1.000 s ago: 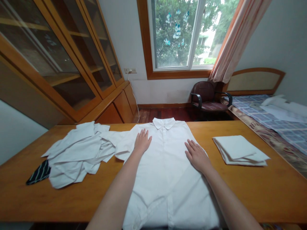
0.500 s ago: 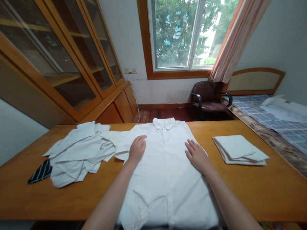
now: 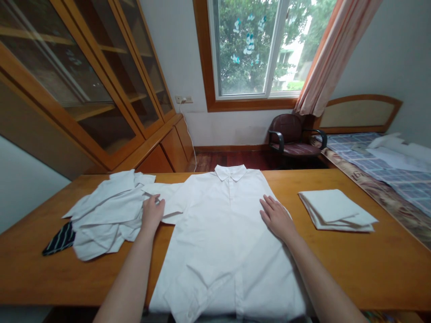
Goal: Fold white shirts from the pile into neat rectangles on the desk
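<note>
A white short-sleeved shirt (image 3: 215, 229) lies front up across the table, its collar at the far edge and its lower end at the near edge. My left hand (image 3: 154, 213) is at the hem of the shirt's left-lying sleeve (image 3: 173, 197), fingers curled and closed on the cloth there; the fingertips are partly hidden. On the right side of the shirt's chest my right hand (image 3: 276, 219) rests flat, fingers stretched out. Just left of my left hand lies a rumpled pile of white clothes (image 3: 104, 215), with a dark striped cloth (image 3: 59, 238) sticking out underneath.
A folded white garment (image 3: 336, 208) sits on the wooden table (image 3: 370, 269) at the right. Past the table stand a glass-door cabinet (image 3: 128, 89), a dark red armchair (image 3: 291, 134) and a bed (image 3: 380, 154) with a checked cover. A white cord (image 3: 190, 134) hangs from the wall socket.
My left hand has moved left from the shirt's chest to the sleeve hem, and its fingers have curled in. My right hand has stayed where it was.
</note>
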`<action>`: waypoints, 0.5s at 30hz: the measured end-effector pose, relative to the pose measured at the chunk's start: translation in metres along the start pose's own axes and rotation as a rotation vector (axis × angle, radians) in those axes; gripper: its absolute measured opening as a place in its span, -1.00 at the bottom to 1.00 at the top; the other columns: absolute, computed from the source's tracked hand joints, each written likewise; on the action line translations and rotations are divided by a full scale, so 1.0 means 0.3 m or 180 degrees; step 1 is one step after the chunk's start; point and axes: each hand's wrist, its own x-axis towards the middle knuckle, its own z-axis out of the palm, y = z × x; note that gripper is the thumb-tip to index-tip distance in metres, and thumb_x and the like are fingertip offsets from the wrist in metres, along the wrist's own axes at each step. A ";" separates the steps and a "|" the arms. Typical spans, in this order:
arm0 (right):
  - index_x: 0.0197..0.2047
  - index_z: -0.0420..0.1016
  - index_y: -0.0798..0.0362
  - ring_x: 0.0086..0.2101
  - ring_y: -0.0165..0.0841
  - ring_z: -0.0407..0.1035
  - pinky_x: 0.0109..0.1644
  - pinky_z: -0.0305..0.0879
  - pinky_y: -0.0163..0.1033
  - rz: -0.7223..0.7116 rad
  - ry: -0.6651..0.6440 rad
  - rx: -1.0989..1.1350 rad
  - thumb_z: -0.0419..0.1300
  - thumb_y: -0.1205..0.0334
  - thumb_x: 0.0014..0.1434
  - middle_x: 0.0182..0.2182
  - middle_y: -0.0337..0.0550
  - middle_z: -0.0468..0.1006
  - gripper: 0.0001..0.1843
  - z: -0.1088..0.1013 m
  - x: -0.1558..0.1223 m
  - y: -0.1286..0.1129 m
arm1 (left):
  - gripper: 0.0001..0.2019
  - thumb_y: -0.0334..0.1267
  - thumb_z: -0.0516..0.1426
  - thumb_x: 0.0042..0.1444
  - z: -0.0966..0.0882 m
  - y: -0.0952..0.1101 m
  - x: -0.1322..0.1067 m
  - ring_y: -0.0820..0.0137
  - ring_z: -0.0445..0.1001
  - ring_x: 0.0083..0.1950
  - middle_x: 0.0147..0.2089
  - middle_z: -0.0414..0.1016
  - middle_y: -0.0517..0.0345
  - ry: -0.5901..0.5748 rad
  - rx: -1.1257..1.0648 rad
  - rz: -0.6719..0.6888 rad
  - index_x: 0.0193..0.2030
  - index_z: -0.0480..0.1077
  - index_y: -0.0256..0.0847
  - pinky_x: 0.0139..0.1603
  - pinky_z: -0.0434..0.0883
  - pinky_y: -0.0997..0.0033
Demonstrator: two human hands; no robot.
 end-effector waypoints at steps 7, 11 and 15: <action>0.36 0.32 0.10 0.37 -0.12 0.07 0.41 0.05 0.01 -0.0024 -0.0028 -0.0054 -0.07 0.05 0.41 0.39 0.00 0.22 -0.44 0.006 0.001 0.003 | -0.56 -0.21 -0.03 0.14 0.079 0.003 0.027 0.06 0.41 0.18 0.02 0.47 -0.20 -0.0275 -0.0056 -0.0068 0.04 0.49 -0.39 0.33 0.30 0.03; 0.36 0.32 0.11 0.37 -0.11 0.08 0.40 0.05 0.03 -0.0051 0.0014 -0.0074 -0.07 0.05 0.42 0.39 0.02 0.22 -0.44 0.015 -0.005 0.012 | -0.54 -0.21 -0.02 0.17 0.091 0.009 0.013 0.09 0.38 0.24 0.10 0.43 -0.16 -0.0102 -0.0236 0.0152 0.12 0.47 -0.34 0.37 0.27 0.09; 0.36 0.32 0.08 0.36 -0.11 0.09 0.39 0.07 0.05 -0.0059 0.0089 -0.0102 -0.07 0.05 0.42 0.39 0.01 0.22 -0.45 0.025 -0.023 0.033 | -0.55 -0.20 0.00 0.19 0.095 0.010 -0.003 0.08 0.35 0.27 0.11 0.42 -0.13 0.0070 -0.0436 0.0254 0.14 0.47 -0.29 0.37 0.27 0.11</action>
